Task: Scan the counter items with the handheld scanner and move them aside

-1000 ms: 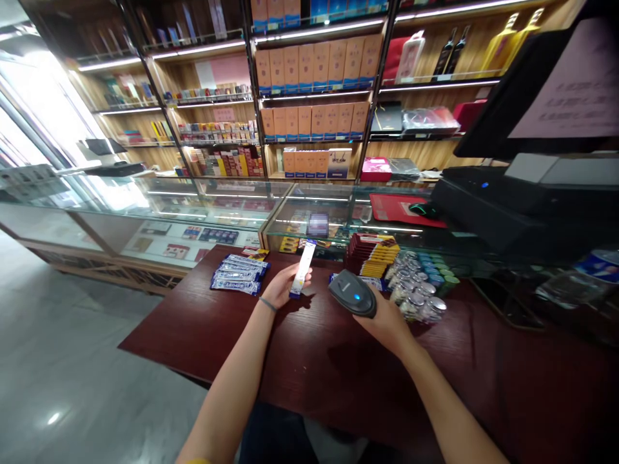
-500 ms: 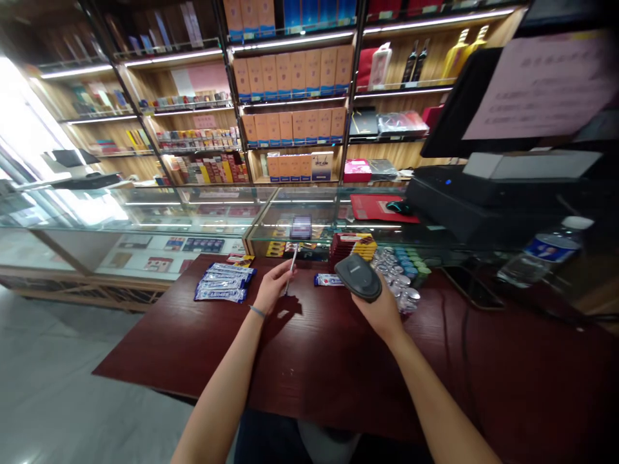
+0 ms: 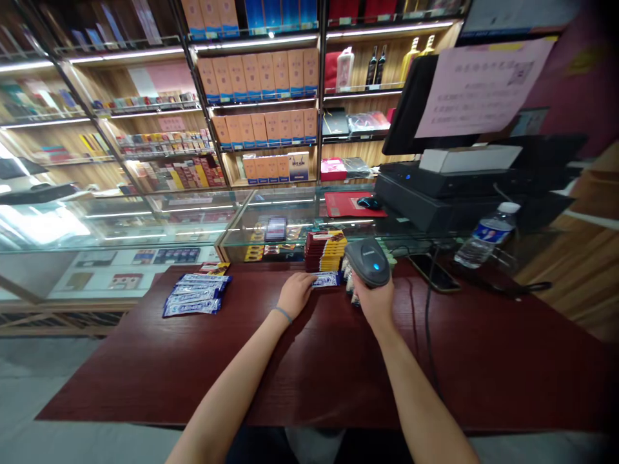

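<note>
My left hand (image 3: 296, 295) rests low over the table, its fingers closed on the left end of a blue-and-white snack packet (image 3: 327, 279); the fingertips are partly hidden. A dark grey barcode scanner (image 3: 367, 261) with a lit blue light is gripped in my right hand (image 3: 376, 301), raised just above the table. Behind the packet stands a stack of red-and-yellow snack boxes (image 3: 325, 250). More blue-and-white packets (image 3: 196, 295) lie overlapped in a pile at the left. Small silvery items (image 3: 354, 298) are mostly hidden behind the scanner.
A phone (image 3: 434, 272), a water bottle (image 3: 487, 235) and a black cable (image 3: 428, 322) occupy the right side of the dark red table (image 3: 309, 367). Beyond it are a glass display counter (image 3: 285, 206), a monitor (image 3: 411, 106) and a mouse (image 3: 369, 202) on a red pad.
My left hand no longer holds the thin packet upright; it has moved right and down onto the lying packet. The scanner has shifted slightly right, and its blue light now shows. The view has turned right.
</note>
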### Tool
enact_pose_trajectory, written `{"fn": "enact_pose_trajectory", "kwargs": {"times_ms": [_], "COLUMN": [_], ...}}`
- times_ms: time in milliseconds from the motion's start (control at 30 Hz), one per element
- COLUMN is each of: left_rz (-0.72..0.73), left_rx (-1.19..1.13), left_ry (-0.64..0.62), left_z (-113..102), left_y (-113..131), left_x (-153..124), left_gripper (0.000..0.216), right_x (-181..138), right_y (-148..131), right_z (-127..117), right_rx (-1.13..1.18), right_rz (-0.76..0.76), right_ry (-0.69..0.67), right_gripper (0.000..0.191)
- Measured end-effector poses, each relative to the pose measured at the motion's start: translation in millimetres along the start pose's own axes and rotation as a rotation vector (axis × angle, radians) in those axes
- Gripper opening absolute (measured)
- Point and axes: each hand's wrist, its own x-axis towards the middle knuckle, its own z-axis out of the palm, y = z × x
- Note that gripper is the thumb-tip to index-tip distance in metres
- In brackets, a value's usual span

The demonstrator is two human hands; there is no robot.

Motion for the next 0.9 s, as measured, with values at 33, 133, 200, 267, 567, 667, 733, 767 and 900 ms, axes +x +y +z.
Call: {"fn": "enact_pose_trajectory", "kwargs": {"times_ms": [33, 133, 200, 267, 567, 667, 733, 767, 900], "left_rz": [0.000, -0.017, -0.035, -0.036, -0.006, -0.010, -0.008, -0.004, 0.017], "left_rx": [-0.010, -0.042, -0.060, -0.041, 0.083, 0.124, 0.135, 0.130, 0.086], "left_ry": [-0.005, -0.003, 0.002, -0.003, -0.009, -0.015, -0.019, -0.014, 0.016], "left_z": [5, 14, 18, 21, 26, 27, 28, 28, 29], "left_y": [0, -3, -7, -10, -12, -11, -11, -11, -12], "left_x": [3, 9, 11, 13, 14, 13, 13, 13, 12], "left_gripper": [0.028, 0.028, 0.029, 0.032, 0.036, 0.038, 0.038, 0.037, 0.036], "right_x": [1, 2, 2, 2, 1, 1, 1, 1, 1], "right_y": [-1, -6, -10, -12, -13, -12, -12, -12, -12], "right_z": [0, -1, -1, -2, -2, -2, -1, -1, -1], "right_rx": [0.011, 0.051, 0.065, 0.071, 0.055, 0.050, 0.047, 0.045, 0.034], "right_rz": [0.019, 0.057, 0.067, 0.073, 0.072, 0.067, 0.059, 0.055, 0.042], "right_ry": [0.035, 0.081, 0.088, 0.093, 0.102, 0.100, 0.102, 0.101, 0.093], "right_gripper": [0.061, 0.061, 0.060, 0.060, 0.057, 0.055, 0.055, 0.055, 0.052]}}
